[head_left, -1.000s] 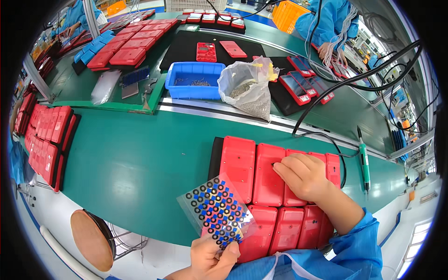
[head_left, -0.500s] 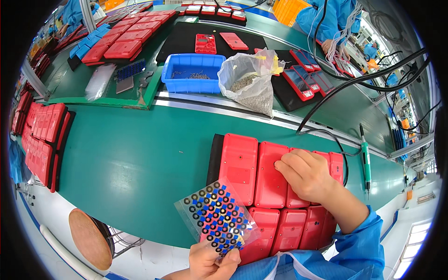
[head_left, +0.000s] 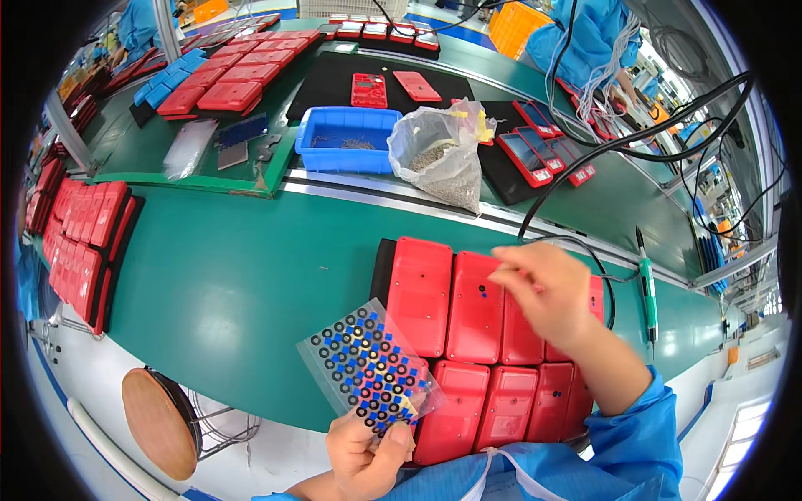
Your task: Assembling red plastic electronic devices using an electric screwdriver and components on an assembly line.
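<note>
In my left hand is a clear sheet of stickers, pinched by its lower corner; it carries rows of black rings with blue tabs. The sheet tilts over the left edge of several red plastic cases, which lie face down in two rows on a black mat. My right hand hovers above the far row, thumb and fingers drawn together; whatever is between them, if anything, is too small to make out. On the case just left of those fingers shows a small black and blue spot.
Beyond the bench rail stand a blue bin of small metal parts and a clear bag of similar pieces. A green electric screwdriver lies at right, near black cables. More red cases are stacked at left; a round stool stands below.
My right hand has risen off the case it was touching, uncovering the black and blue spot there. My left hand and the sticker sheet have shifted slightly left and the view has moved a little.
</note>
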Demonstrator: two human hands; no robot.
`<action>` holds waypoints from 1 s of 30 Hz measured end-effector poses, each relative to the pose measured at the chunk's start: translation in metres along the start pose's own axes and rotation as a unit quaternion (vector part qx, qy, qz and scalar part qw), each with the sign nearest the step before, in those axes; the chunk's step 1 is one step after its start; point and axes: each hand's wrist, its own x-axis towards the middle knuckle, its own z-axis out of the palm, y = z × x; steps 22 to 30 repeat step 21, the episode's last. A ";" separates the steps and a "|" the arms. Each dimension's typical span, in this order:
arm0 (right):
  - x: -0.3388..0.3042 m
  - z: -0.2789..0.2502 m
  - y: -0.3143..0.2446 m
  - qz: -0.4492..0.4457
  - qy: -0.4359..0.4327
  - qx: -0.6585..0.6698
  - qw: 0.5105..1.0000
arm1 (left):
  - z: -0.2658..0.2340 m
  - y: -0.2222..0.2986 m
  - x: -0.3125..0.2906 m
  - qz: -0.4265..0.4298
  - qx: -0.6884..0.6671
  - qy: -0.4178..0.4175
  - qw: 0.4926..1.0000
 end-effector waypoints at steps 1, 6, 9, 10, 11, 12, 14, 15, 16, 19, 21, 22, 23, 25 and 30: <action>0.005 0.005 -0.007 -0.053 0.015 -0.053 0.997 | 0.002 -0.003 -0.001 0.005 0.000 0.003 1.000; 0.022 0.040 0.001 -0.254 0.068 -0.086 0.961 | 0.003 -0.019 -0.013 0.090 -0.184 0.132 0.970; 0.025 0.053 0.001 -0.259 0.062 -0.048 0.963 | 0.001 -0.019 -0.014 0.096 -0.197 0.140 0.966; 0.026 0.056 0.001 -0.261 0.060 -0.046 0.963 | 0.001 -0.018 -0.014 0.089 -0.194 0.138 0.967; 0.026 0.059 0.000 -0.256 0.055 -0.039 0.964 | 0.001 -0.017 -0.013 0.088 -0.195 0.141 0.967; 0.027 0.063 0.000 -0.250 0.050 -0.032 0.966 | 0.001 -0.016 -0.013 0.074 -0.196 0.140 0.968; 0.027 0.062 0.000 -0.243 0.044 -0.032 0.969 | -0.002 -0.013 -0.012 0.049 -0.199 0.126 0.971; 0.027 0.061 0.001 -0.237 0.041 -0.033 0.970 | -0.003 -0.013 -0.013 0.048 -0.198 0.129 0.971; 0.027 0.061 0.001 -0.237 0.039 -0.030 0.970 | -0.004 -0.013 -0.013 0.044 -0.197 0.122 0.972; 0.024 0.061 0.003 -0.214 0.030 -0.033 0.976 | -0.003 -0.011 -0.011 0.039 -0.184 0.116 0.975; 0.022 0.063 0.006 -0.219 0.031 -0.028 0.975 | -0.008 -0.013 -0.012 0.031 -0.146 0.086 0.985; 0.022 0.063 0.006 -0.219 0.031 -0.028 0.975 | -0.008 -0.013 -0.012 0.031 -0.146 0.086 0.985; 0.022 0.063 0.006 -0.219 0.031 -0.028 0.975 | -0.008 -0.013 -0.012 0.031 -0.146 0.086 0.985; 0.022 0.063 0.006 -0.219 0.031 -0.028 0.975 | -0.008 -0.013 -0.012 0.031 -0.146 0.086 0.985; 0.022 0.063 0.006 -0.219 0.031 -0.028 0.975 | -0.008 -0.013 -0.012 0.031 -0.146 0.086 0.985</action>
